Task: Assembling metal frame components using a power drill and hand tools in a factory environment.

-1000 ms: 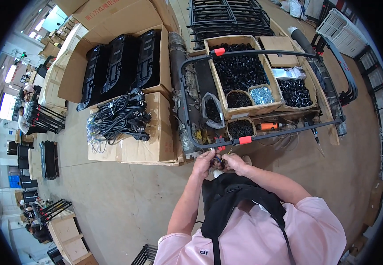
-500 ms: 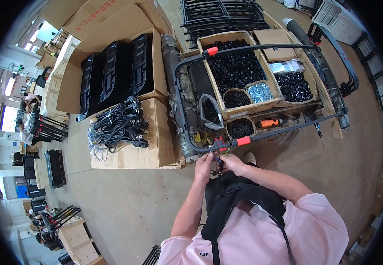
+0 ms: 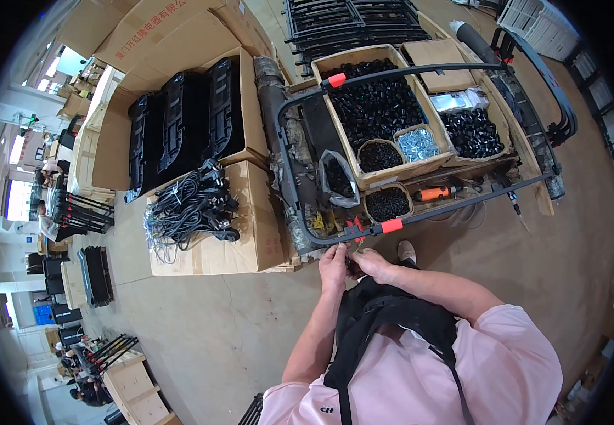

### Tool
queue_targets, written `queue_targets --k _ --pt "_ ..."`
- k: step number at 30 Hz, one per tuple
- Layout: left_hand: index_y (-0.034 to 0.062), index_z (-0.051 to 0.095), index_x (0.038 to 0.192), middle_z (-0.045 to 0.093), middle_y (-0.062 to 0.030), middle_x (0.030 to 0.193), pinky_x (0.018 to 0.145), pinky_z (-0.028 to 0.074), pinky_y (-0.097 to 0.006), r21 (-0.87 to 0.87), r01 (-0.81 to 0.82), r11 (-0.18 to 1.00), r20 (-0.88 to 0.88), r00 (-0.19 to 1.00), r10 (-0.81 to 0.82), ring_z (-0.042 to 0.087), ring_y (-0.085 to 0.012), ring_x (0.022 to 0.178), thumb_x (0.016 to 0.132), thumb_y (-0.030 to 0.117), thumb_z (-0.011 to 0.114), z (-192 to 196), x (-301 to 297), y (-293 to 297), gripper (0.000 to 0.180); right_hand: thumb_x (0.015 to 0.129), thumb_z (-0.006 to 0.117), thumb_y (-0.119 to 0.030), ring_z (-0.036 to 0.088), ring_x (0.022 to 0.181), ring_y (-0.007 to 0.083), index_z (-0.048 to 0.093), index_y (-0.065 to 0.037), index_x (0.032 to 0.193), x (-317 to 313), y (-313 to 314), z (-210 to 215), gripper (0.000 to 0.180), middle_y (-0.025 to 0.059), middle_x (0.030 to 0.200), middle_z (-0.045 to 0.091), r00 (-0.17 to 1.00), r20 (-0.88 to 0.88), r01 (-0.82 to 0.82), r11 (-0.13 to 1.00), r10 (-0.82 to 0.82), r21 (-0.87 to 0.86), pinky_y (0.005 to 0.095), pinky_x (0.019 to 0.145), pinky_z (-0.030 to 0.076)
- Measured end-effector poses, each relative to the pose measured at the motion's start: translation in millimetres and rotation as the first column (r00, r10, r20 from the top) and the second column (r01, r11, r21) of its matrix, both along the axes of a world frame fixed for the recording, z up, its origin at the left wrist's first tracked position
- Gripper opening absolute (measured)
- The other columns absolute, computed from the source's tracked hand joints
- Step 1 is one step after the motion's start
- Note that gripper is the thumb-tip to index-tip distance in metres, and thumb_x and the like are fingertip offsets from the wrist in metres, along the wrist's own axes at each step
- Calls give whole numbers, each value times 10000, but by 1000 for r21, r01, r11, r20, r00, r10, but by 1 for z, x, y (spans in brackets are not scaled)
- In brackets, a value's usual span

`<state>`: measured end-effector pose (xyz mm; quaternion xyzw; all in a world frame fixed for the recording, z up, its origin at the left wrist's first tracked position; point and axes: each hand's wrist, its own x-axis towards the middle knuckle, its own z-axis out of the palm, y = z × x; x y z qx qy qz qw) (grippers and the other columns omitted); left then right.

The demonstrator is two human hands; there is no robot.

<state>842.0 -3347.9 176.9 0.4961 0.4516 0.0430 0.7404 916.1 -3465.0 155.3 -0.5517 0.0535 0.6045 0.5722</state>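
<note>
My left hand [image 3: 333, 268] and my right hand [image 3: 373, 264] meet in front of my waist, just below the near rail of a black tubular frame [image 3: 455, 206]. Both sets of fingers are pinched around thin wires [image 3: 361, 246]; a yellowish strand shows above my right fingertips. A dark piece hangs between the hands, mostly hidden by them. Right above them is a small red part [image 3: 354, 229] at the rail. Red blocks [image 3: 392, 225] sit on the frame, which lies across the bench over bins of parts.
On the bench are a box of black plastic pieces [image 3: 374, 99], small tubs of black screws [image 3: 387, 204] and silver screws [image 3: 417, 144], and an orange-handled tool [image 3: 434, 193]. At left, bundled black cables [image 3: 193, 205] lie on a carton [image 3: 261, 237]. Behind it stands a carton of black panels [image 3: 179, 117].
My hands stay pinched together at nearly the same spot, shifted slightly right in the picture. The view has moved a little; a blue wire seen before between the fingers is now hidden.
</note>
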Motion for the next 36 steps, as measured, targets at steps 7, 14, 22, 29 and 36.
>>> queue_targets --k 7,14,22,29,36 --pt "14 748 1112 635 18 820 643 417 -261 -91 35 995 1 999 -35 529 -82 713 1040 218 620 1 0 10 251 1074 477 -297 711 775 227 672 -10 1003 -1 0 -3 355 127 887 733 1000 -26 -5 1000 4 -3 373 687 565" --pt "13 741 1078 654 -4 848 730 441 -265 -83 39 996 4 999 -39 565 -105 786 1033 207 625 7 3 7 231 1082 487 -321 711 775 225 685 -19 1028 -1 -2 -10 365 114 882 735 998 -50 31 999 -32 -15 377 692 565" --pt "-5 733 1084 670 -11 889 734 457 -275 -176 -109 978 -41 994 103 583 -116 829 1029 211 643 8 4 1 240 1079 492 -324 704 763 180 693 -7 1034 -5 -3 -9 378 97 858 739 993 -102 56 998 -57 -9 338 654 557" --pt "-10 739 1090 665 -8 877 624 438 -235 -232 -274 934 -29 961 275 567 -84 748 1031 209 648 20 4 -11 244 1081 512 -289 700 835 159 662 -27 1115 -4 -2 2 304 61 944 714 990 -127 60 998 -63 -25 319 696 546" --pt "12 729 1082 680 14 864 617 452 -221 27 -65 998 -93 993 67 567 -52 708 1049 209 637 17 3 -3 219 1078 526 -300 656 756 159 686 4 1023 -1 0 -10 348 92 924 724 989 -147 3 1000 -3 2 329 694 545"
